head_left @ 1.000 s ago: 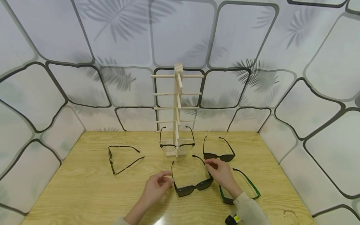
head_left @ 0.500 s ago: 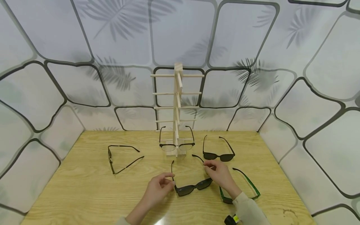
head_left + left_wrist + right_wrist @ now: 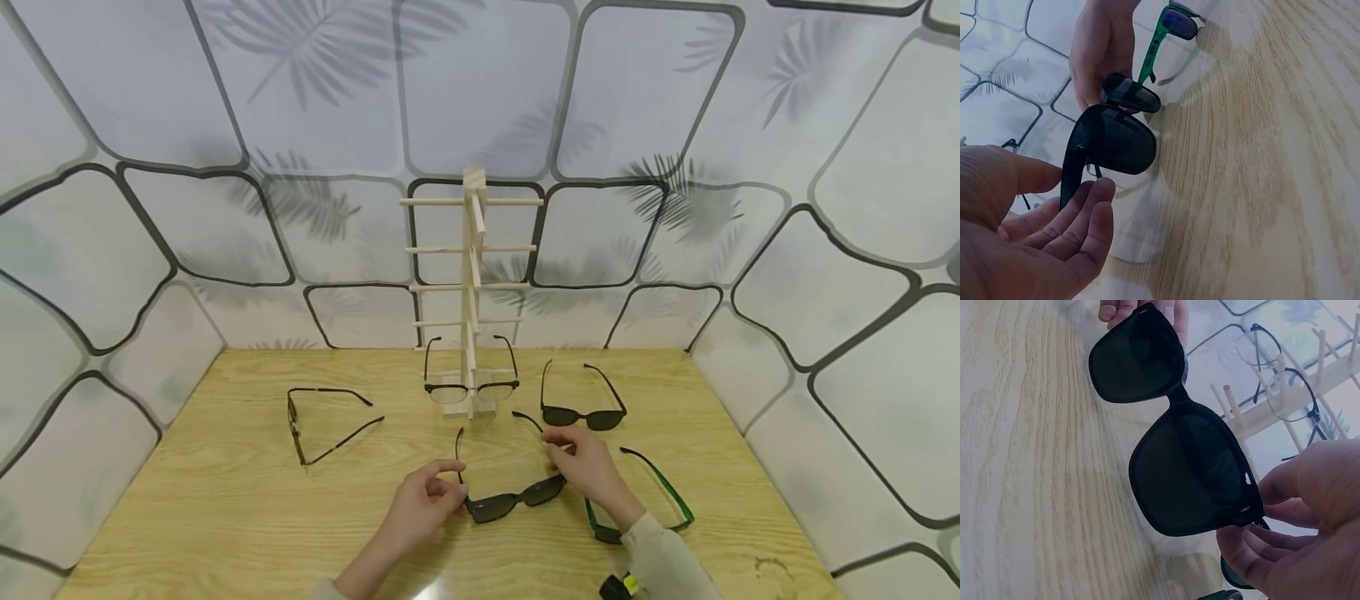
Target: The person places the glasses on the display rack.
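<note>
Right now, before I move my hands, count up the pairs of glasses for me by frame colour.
Dark frames: 4 (held sunglasses between left hand and right hand, rack pair on the wooden rack, far-left pair, back-right sunglasses)
Green frames: 1 (green pair by the right hand)
Total: 5

1. The left hand is shifted slightly rightward, its fingertips now laid across the left temple of the black sunglasses.
2. The right hand is edged inward; the right temple below its fingertips, exposed a second earlier, is now hidden.
</note>
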`<state>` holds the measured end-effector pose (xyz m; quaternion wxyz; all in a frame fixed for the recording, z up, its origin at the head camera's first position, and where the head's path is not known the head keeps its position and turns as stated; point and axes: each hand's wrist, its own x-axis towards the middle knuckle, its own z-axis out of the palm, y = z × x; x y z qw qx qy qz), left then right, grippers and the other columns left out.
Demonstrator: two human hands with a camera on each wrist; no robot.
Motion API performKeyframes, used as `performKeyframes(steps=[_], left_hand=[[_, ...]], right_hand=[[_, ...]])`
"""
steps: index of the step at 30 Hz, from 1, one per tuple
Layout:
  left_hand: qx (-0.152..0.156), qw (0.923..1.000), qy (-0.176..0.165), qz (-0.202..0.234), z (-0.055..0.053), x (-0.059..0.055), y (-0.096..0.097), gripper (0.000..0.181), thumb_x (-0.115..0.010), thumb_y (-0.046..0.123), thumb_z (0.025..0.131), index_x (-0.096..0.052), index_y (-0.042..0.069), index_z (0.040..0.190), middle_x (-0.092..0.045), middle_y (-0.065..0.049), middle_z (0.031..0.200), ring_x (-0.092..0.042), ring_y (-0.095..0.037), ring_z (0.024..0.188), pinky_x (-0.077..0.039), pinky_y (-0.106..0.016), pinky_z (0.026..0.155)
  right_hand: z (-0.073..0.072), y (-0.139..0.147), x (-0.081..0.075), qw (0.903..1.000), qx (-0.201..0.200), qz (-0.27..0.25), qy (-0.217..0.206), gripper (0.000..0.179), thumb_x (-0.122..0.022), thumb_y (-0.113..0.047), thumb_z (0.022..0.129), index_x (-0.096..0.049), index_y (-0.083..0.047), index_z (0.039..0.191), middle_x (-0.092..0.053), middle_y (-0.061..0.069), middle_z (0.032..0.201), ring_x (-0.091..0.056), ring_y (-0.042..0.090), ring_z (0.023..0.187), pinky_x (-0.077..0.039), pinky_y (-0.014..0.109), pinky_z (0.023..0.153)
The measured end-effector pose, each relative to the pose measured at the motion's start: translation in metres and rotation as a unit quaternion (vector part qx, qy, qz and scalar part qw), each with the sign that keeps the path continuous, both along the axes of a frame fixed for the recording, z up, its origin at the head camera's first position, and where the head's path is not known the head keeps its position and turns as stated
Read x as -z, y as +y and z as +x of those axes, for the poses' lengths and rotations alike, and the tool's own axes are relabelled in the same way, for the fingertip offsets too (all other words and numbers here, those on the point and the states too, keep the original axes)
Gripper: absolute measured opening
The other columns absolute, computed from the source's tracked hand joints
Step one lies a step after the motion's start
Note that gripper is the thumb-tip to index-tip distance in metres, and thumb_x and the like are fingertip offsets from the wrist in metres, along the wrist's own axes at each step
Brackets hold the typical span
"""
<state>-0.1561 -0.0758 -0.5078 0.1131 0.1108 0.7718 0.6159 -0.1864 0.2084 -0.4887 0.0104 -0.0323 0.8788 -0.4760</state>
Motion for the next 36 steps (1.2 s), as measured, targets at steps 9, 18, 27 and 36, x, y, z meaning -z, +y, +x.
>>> performKeyframes(steps=[9, 18, 27, 36], left_hand=[[-0.007, 0.9997, -0.009, 0.019, 0.002, -0.005, -0.003, 0.042, -0.071, 0.011, 0.1, -0.062, -0.006, 0.137, -0.079, -0.016, 0.09, -0.077, -0.032, 0.077, -0.061, -0.031, 0.066], [-0.006, 0.998, -0.048, 0.041, 0.01, -0.022, -0.01, 0.041, -0.068, 0.015, 0.104, -0.061, -0.002, 0.141, -0.079, -0.015, 0.094, -0.076, -0.027, 0.08, -0.064, -0.038, 0.073], [-0.008, 0.997, -0.058, 0.051, 0.02, -0.045, -0.016, 0.039, -0.07, 0.018, 0.103, -0.064, 0.002, 0.138, -0.079, -0.013, 0.097, -0.076, -0.023, 0.082, -0.064, -0.04, 0.077], [-0.014, 0.9959, -0.065, 0.061, 0.028, -0.062, -0.023, 0.042, -0.072, 0.021, 0.102, -0.063, 0.006, 0.141, -0.078, -0.013, 0.1, -0.074, -0.017, 0.081, -0.063, -0.032, 0.077]], right_hand=[[0.006, 0.0, -0.008, 1.0, 0.003, -0.005, 0.002, 0.026, -0.065, -0.007, 0.103, -0.073, 0.0, 0.127, -0.074, 0.017, 0.115, -0.071, 0.019, 0.076, -0.051, 0.024, 0.059], [0.01, 0.001, -0.018, 0.9999, 0.014, -0.006, -0.003, 0.027, -0.068, -0.013, 0.103, -0.075, -0.01, 0.129, -0.076, 0.009, 0.113, -0.069, 0.012, 0.088, -0.054, 0.026, 0.073], [0.021, 0.003, -0.04, 0.9974, -0.006, -0.06, -0.04, 0.03, -0.067, -0.023, 0.105, -0.072, -0.015, 0.133, -0.073, 0.017, 0.124, -0.07, 0.023, 0.1, -0.055, 0.029, 0.079], [0.032, 0.001, -0.058, 0.9966, -0.014, -0.071, -0.039, 0.032, -0.067, -0.027, 0.106, -0.071, -0.015, 0.135, -0.074, 0.013, 0.125, -0.07, 0.014, 0.103, -0.056, 0.029, 0.085]])
